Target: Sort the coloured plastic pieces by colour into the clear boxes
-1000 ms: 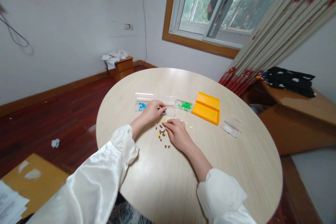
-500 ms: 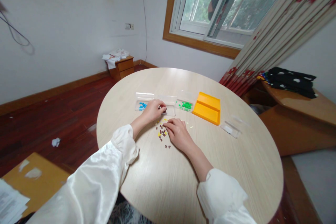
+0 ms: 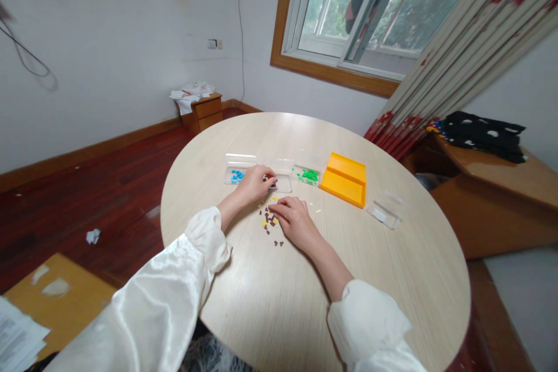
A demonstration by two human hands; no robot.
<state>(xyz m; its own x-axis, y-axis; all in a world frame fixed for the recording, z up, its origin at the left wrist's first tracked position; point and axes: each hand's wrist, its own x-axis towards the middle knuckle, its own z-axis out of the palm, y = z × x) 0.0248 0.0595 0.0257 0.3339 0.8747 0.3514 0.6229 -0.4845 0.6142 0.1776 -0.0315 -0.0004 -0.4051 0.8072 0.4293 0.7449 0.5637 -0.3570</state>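
My left hand (image 3: 256, 181) hovers over a clear plastic box (image 3: 284, 183) holding some dark brown pieces (image 3: 272, 183). Its thumb and fingers are drawn together at the box's left side, and whatever is between them is too small to make out. Below and to the right, my right hand (image 3: 297, 222) reaches into a loose pile of tiny brown pieces (image 3: 268, 218) and yellow pieces (image 3: 264, 223). Its thumb and index fingertips are pinched at the pile's edge; what they grip cannot be made out.
A clear box with blue pieces (image 3: 236, 176) stands left of my left hand, and one with green pieces (image 3: 309, 175) to the right. Farther right are an open yellow case (image 3: 344, 180) and another clear box (image 3: 382, 215). All rest on a round wooden table (image 3: 270, 314).
My right fingertips have shifted slightly left and up over the pile. My left hand stays over the clear box.
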